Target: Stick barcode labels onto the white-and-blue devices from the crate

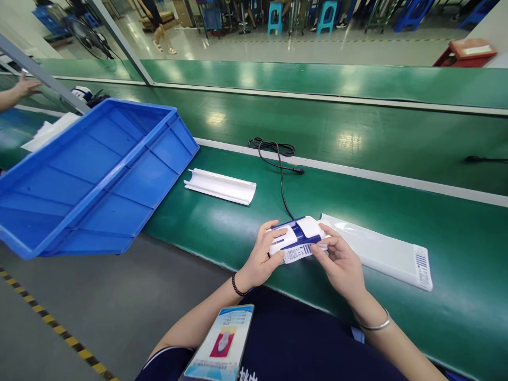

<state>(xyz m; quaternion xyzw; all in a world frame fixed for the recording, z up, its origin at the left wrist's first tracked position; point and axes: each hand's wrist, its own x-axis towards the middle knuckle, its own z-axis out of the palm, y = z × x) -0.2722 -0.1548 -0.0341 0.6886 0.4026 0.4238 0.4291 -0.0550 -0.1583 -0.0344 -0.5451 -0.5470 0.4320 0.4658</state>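
Between both hands is a small white and blue corded device (pixel 307 227), held just above the front part of the green bench. My left hand (pixel 257 262) is closed round its left end, with the fingers on top and the thumb at the near side. A white printed label (pixel 297 253) with a barcode runs along the device's near side. My right hand (pixel 343 264) grips the right end, its thumb at the label's right edge. From the device's far side a black power cord (pixel 282 185) leads to a loose coil and plug on the bench.
A long white bag with a barcode sticker (pixel 389 251) lies right of my hands. Left of the cord rests a white channel-shaped piece (pixel 222 186). A large blue bin (pixel 159 153) overhangs the bench edge at left. Another person's hand (pixel 26 87) shows far left.
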